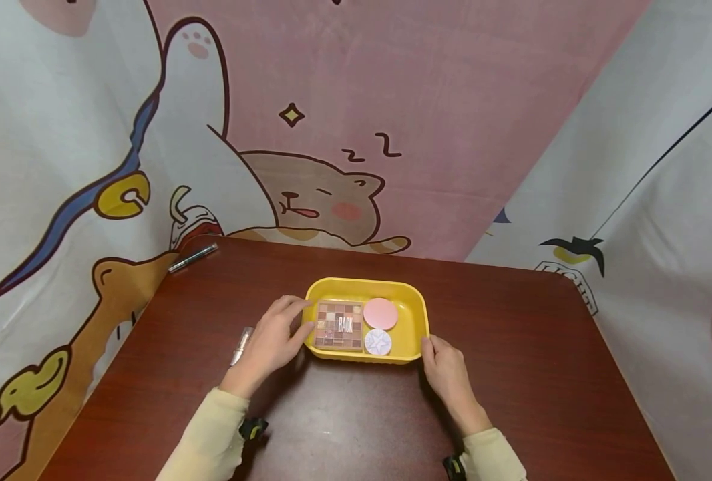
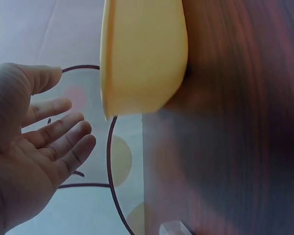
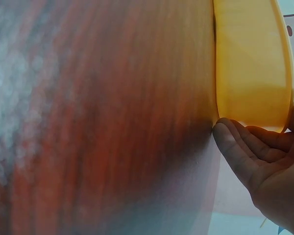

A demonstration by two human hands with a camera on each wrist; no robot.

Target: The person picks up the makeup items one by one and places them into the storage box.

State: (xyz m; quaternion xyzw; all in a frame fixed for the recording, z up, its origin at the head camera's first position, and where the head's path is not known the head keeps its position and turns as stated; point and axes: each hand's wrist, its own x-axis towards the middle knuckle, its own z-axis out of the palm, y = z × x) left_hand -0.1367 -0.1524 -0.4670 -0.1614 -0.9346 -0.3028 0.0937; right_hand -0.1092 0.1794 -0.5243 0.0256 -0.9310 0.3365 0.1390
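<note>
Head view: the yellow tray [image 1: 411, 327] is gripped at its corner by the right hand [image 1: 449, 373], while the left hand [image 1: 276, 335] is held loosely, fingers extended, beside the opposite end. Between the hands, a palette [image 1: 339, 331], a pink compact [image 1: 381, 314] and a small round case [image 1: 378, 342] are contained. A silvery item [image 1: 242, 345] is partly hidden by the left hand; beyond it, a pen [image 1: 193, 258] is seen.

Tabletop [image 1: 344, 421] glare, soft shadows, blurry wrist views
</note>
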